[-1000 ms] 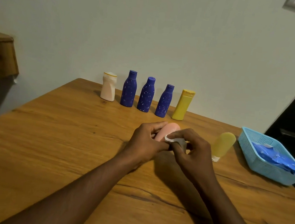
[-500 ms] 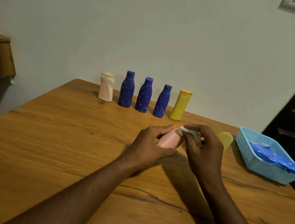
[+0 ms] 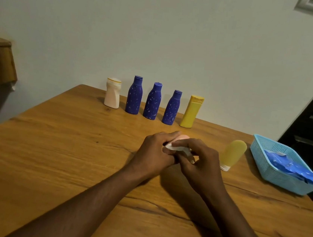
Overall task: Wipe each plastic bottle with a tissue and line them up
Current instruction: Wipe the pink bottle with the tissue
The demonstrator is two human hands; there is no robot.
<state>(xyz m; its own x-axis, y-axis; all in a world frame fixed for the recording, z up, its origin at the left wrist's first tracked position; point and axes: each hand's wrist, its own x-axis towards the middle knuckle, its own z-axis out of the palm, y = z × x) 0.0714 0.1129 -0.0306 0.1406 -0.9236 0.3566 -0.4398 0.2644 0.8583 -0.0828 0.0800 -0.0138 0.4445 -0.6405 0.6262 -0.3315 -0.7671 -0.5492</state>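
A wooden table [image 3: 50, 155] fills the lower two thirds of the frame, set against a pale wall [image 3: 181, 33]. Two bare forearms are stretched from the bottom edge to the centre, where the hands meet.

At the right edge a light blue basket [image 3: 274, 176] is set on the table, with a blue packet [image 3: 290, 168] laid inside.

Along the table's far edge, above the hands, five bottles are lined up upright and slightly apart: a cream bottle [image 3: 112, 94] at the left, then three blue bottles [image 3: 152, 102], then a yellow bottle [image 3: 191, 112].

Between the hands and the basket a pale yellow bottle [image 3: 232, 154] is laid on its side, white cap toward the lower edge.

The left hand [image 3: 153, 155] is curled round a pink bottle [image 3: 183, 137], which is mostly hidden by both hands; only its rounded end is seen above the fingers. A white tissue [image 3: 175, 148] is pinched in the right hand [image 3: 201, 162] and pressed against that bottle.
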